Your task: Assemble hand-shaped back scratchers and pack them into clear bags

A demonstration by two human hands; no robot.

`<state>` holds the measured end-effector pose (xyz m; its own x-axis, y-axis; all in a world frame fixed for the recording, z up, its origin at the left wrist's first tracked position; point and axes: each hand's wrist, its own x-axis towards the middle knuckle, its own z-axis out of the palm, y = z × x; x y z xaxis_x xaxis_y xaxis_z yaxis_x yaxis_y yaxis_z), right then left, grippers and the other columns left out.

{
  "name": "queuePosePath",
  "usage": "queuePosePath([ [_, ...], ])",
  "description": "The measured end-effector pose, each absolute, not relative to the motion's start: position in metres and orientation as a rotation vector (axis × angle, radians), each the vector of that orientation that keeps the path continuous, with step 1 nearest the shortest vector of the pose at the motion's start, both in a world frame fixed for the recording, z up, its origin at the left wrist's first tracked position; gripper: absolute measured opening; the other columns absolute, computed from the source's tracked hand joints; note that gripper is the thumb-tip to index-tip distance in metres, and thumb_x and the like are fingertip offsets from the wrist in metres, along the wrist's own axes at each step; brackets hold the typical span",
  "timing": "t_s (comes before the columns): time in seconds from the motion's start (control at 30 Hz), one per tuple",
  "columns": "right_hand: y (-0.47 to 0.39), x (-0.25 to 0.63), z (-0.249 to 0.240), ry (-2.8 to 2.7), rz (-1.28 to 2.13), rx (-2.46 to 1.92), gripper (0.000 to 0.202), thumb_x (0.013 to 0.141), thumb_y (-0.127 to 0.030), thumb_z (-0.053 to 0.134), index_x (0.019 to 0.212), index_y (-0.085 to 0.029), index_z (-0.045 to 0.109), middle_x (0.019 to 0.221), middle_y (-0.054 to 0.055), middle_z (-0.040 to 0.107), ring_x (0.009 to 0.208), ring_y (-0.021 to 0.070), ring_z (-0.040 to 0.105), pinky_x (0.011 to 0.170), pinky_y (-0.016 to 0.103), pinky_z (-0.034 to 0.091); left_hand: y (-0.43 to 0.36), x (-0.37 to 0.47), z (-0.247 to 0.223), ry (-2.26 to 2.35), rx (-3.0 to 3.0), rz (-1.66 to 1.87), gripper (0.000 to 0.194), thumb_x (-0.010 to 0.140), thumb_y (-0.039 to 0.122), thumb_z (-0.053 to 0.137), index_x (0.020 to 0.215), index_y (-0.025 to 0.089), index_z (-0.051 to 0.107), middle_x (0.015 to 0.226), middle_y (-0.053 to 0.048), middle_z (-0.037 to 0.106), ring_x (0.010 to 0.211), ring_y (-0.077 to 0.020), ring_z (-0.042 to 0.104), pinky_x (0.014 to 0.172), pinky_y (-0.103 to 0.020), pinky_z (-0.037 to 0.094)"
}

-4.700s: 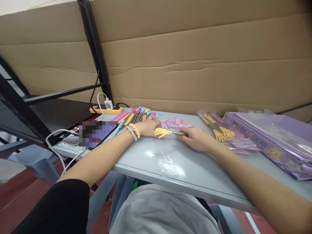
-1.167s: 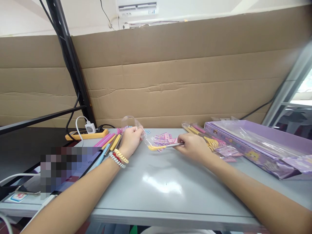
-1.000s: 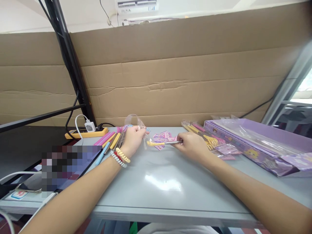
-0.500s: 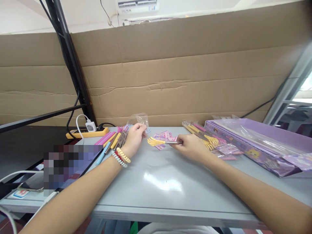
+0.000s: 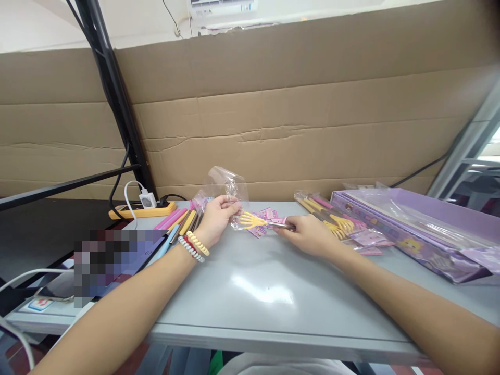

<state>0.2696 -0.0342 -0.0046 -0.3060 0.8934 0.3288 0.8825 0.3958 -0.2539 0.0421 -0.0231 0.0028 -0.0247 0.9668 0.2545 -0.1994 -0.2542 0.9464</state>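
Between my hands is a back scratcher [image 5: 252,221] with a yellow hand-shaped head and a metal shaft. My right hand [image 5: 308,234] grips it by the shaft, its head pointing left. My left hand [image 5: 219,216] pinches a clear plastic bag [image 5: 230,182], which stands up above the fingers. The yellow head is at the bag's mouth; whether it is inside is hard to tell. Behind the head, small pink printed cards [image 5: 269,214] lie on the table. Past my left wrist lie several loose back scratchers [image 5: 175,226] with pink, yellow, blue and brown handles.
On the right, bagged back scratchers [image 5: 332,219] lie beside a purple box [image 5: 414,234] with clear bags in it. A yellow power strip [image 5: 144,211] with a white plug stands back left, near a tablet [image 5: 136,255]. Cardboard [image 5: 273,120] walls off the table's [image 5: 234,302] back.
The back scratcher's yellow head has come up to the clear bag in my left hand. The bag is now spread wider and higher. Both hands have stayed nearly in place.
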Motion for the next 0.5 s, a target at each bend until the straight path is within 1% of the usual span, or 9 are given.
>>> queuePosePath([
  [0.1,-0.032,0.2724,-0.0045,-2.245,0.051,-1.559,0.045,0.082,-0.056,0.041,0.058,-0.019,0.052,0.059,0.005,0.058,0.051,0.0137,0.045,0.048,0.026,0.023,-0.0231,0.0407,0.0056,0.884,1.228,1.541,0.036,0.052,0.026,0.08,0.076,0.014,0.055,0.062,0.001,0.061,0.058,-0.011,0.059,0.057,-0.025,0.046],
  [0.23,-0.0311,0.2724,-0.0053,-2.273,0.054,-1.585,0.046,0.083,-0.057,0.04,0.06,-0.019,0.054,0.061,0.006,0.059,0.052,0.0145,0.047,0.048,0.026,0.023,-0.0232,0.0394,0.0107,0.828,1.209,1.637,0.036,0.05,0.027,0.081,0.067,0.015,0.051,0.057,0.004,0.057,0.057,-0.0093,0.057,0.062,-0.026,0.047],
  [0.33,-0.0307,0.2708,-0.0064,-2.281,0.059,-1.603,0.045,0.085,-0.054,0.037,0.065,-0.019,0.058,0.063,0.006,0.061,0.054,0.0152,0.049,0.049,0.026,0.024,-0.0243,0.0409,0.0108,0.811,1.196,1.658,0.038,0.052,0.03,0.081,0.066,0.016,0.049,0.055,0.005,0.055,0.056,-0.0089,0.056,0.062,-0.026,0.047],
  [0.5,-0.0296,0.2697,-0.0085,-2.279,0.056,-1.663,0.046,0.088,-0.051,0.033,0.073,-0.018,0.06,0.069,0.009,0.063,0.059,0.0174,0.052,0.05,0.026,0.026,-0.0297,0.0492,0.0054,0.788,1.213,1.664,0.037,0.059,0.036,0.078,0.07,0.017,0.048,0.06,0.005,0.057,0.057,-0.0086,0.056,0.062,-0.025,0.047],
])
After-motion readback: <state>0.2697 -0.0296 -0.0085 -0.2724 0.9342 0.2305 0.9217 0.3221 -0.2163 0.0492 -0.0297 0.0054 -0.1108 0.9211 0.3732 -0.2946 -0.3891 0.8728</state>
